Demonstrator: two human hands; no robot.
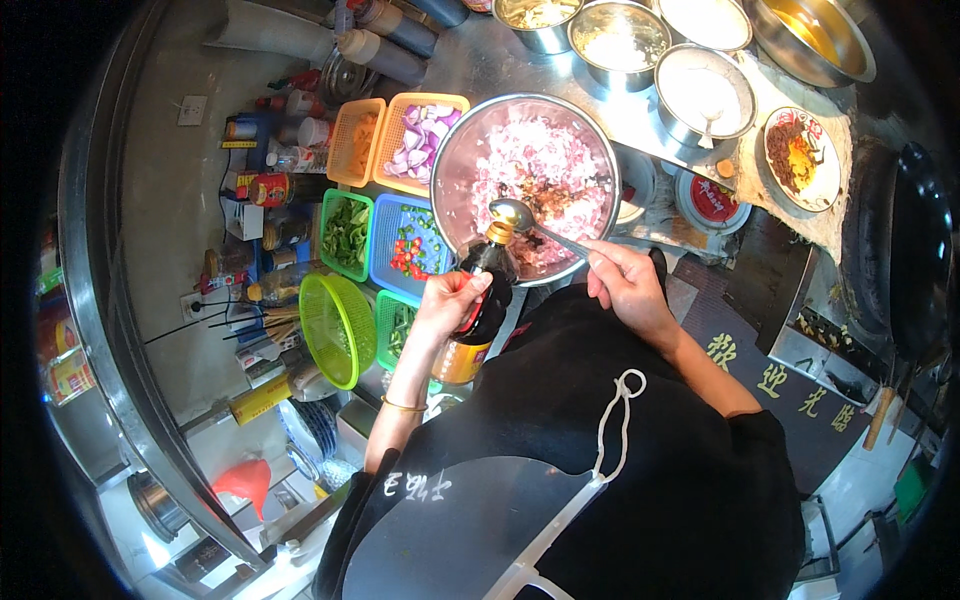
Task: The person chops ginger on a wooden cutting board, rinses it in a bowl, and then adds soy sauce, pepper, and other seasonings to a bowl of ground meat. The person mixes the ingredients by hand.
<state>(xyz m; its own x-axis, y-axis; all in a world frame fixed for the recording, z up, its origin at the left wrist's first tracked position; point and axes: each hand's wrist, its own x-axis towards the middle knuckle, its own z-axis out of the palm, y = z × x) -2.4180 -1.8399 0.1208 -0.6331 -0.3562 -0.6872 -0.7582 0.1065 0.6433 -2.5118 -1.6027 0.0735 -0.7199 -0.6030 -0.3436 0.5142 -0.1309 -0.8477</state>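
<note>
A large steel bowl (450,161) holds pink minced meat (525,154) with dark liquid on part of it. My left hand (456,296) grips a glass bottle of dark sauce (486,300), tilted with its gold-coloured neck at the bowl's near rim. In my right hand (626,281) is the handle of a metal spoon (513,214); its bowl lies over the meat, right beside the bottle's mouth. Whether liquid is flowing cannot be told.
Left of the bowl stand plastic baskets of chopped onion (421,142), greens (346,232) and red and green peppers (411,251), and a green colander (337,330). Steel bowls (619,45) line the back; a patterned plate (802,159) and a wok (922,255) are at right.
</note>
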